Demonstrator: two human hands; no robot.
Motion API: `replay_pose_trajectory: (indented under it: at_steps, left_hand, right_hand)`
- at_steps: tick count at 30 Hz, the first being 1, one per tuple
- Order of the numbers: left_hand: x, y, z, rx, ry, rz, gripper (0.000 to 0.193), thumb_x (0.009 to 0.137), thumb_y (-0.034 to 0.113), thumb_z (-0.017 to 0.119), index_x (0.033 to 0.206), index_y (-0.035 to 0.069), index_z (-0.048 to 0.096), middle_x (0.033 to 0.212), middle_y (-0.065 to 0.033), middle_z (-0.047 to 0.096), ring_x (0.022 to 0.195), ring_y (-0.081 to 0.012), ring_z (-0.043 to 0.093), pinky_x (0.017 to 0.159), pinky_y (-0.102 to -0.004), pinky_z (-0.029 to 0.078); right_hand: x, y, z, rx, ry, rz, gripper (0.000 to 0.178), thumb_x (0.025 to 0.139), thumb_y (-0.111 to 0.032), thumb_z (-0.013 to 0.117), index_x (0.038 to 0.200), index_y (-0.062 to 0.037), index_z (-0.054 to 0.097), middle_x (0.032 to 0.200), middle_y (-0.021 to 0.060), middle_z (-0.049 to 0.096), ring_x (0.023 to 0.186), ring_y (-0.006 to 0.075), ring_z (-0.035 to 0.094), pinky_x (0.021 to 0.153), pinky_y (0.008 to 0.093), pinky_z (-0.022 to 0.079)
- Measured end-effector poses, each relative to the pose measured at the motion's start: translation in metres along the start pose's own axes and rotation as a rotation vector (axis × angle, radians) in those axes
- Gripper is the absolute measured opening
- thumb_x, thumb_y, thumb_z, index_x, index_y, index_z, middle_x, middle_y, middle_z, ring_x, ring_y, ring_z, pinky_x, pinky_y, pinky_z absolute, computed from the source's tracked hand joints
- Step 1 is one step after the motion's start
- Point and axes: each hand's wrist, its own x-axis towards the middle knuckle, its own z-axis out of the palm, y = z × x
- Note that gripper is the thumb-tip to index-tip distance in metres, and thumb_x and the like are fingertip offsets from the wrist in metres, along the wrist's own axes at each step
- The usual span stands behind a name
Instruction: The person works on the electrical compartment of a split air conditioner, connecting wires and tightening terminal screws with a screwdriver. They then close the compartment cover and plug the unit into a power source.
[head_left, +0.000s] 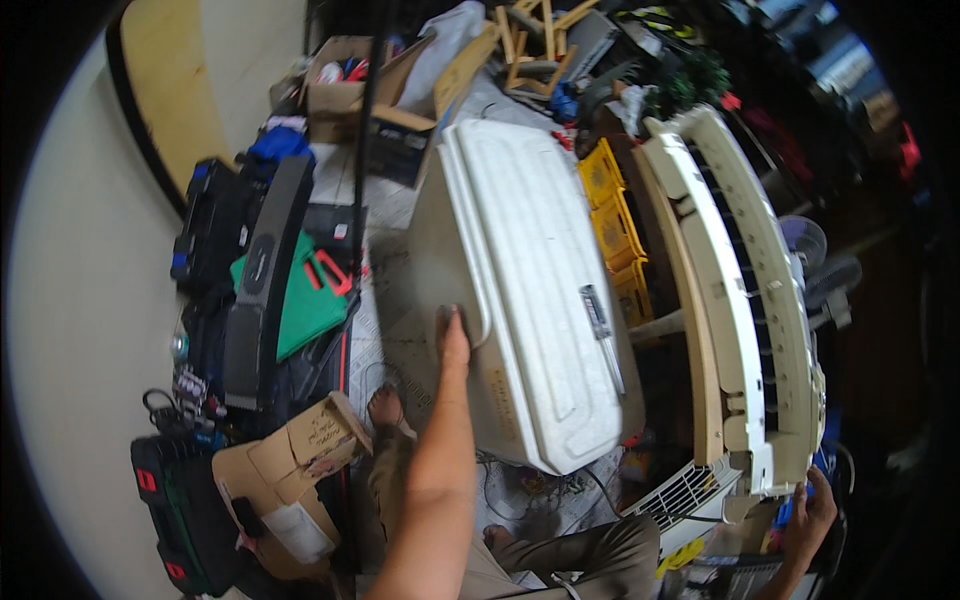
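A large white cooler box (pixel 535 260) with a ribbed lid stands at the centre, slightly tilted in view. My left hand (pixel 453 338) reaches across and grips its left side near the lid's rim; the fingertips are partly hidden. A screwdriver (pixel 603 338) with a dark handle lies on the lid. To the right, a long cream plastic housing (pixel 745 300), like an air conditioner casing, leans lengthwise beside a wooden strip (pixel 690 330). At its near end my right hand (pixel 815 515) is closed about the corner, the thumb and fingers partly visible.
Yellow crates (pixel 612 225) stand between cooler and housing. Tool cases (pixel 175 510), a long black bar-shaped unit (pixel 262 290), a red-handled saw (pixel 328 272) and an opened cardboard box (pixel 290 460) crowd the left. Farther back are a carton (pixel 340 95) and wooden stools (pixel 540 50). A white grille (pixel 685 497) lies near my knee.
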Motion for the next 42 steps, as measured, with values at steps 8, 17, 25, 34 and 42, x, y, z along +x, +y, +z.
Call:
replay_pose_trajectory:
  at_steps: [8,17,25,34,42]
  left_hand:
    - [0.008,0.012,-0.008,0.007,0.034,0.036,0.084,0.104,0.060,0.061,0.160,-0.001,0.047,0.167,-0.0267,0.043,0.156,-0.0409,0.041,0.128,-0.0457,0.033]
    - [0.004,-0.007,0.012,0.182,0.117,0.149,0.090,0.102,0.064,0.063,0.161,-0.002,0.044,0.166,-0.0345,0.038,0.151,-0.0539,0.039,0.127,-0.0597,0.031]
    - [0.010,0.003,0.001,0.209,0.052,0.131,0.090,0.102,0.063,0.063,0.162,0.000,0.042,0.168,-0.0333,0.035,0.156,-0.0506,0.033,0.129,-0.0581,0.028]
    - [0.129,0.074,-0.009,0.098,-0.113,0.219,0.098,0.096,0.079,0.059,0.166,0.011,0.044,0.173,-0.0253,0.032,0.161,-0.0466,0.028,0.132,-0.0526,0.026]
    - [0.148,0.080,0.004,0.213,-0.159,0.205,0.094,0.102,0.075,0.052,0.168,0.009,0.038,0.174,-0.0244,0.031,0.161,-0.0423,0.030,0.131,-0.0508,0.030]
  right_hand:
    - [-0.005,-0.210,0.181,0.191,-0.319,-0.725,0.045,0.088,-0.016,0.076,0.130,0.0008,0.072,0.143,0.0223,0.067,0.134,0.0404,0.062,0.117,0.0493,0.045]
    - [-0.015,-0.264,0.354,-0.058,-0.393,-0.740,0.079,0.105,-0.063,0.048,0.165,-0.0112,0.043,0.175,0.0232,0.029,0.163,0.0481,0.019,0.133,0.0604,0.010]
    - [-0.019,-0.263,0.356,-0.033,-0.271,-0.822,0.081,0.105,-0.065,0.048,0.159,-0.0049,0.049,0.166,0.0258,0.042,0.156,0.0484,0.032,0.128,0.0622,0.020]
    - [-0.025,-0.277,0.353,0.228,-0.254,-0.893,0.065,0.100,-0.045,0.064,0.143,0.0041,0.061,0.147,0.0277,0.059,0.133,0.0445,0.055,0.116,0.0537,0.039]
    - [-0.022,-0.275,0.355,0.317,-0.267,-0.862,0.062,0.093,-0.039,0.069,0.142,-0.0003,0.064,0.145,0.0246,0.062,0.129,0.0411,0.055,0.114,0.0518,0.038]
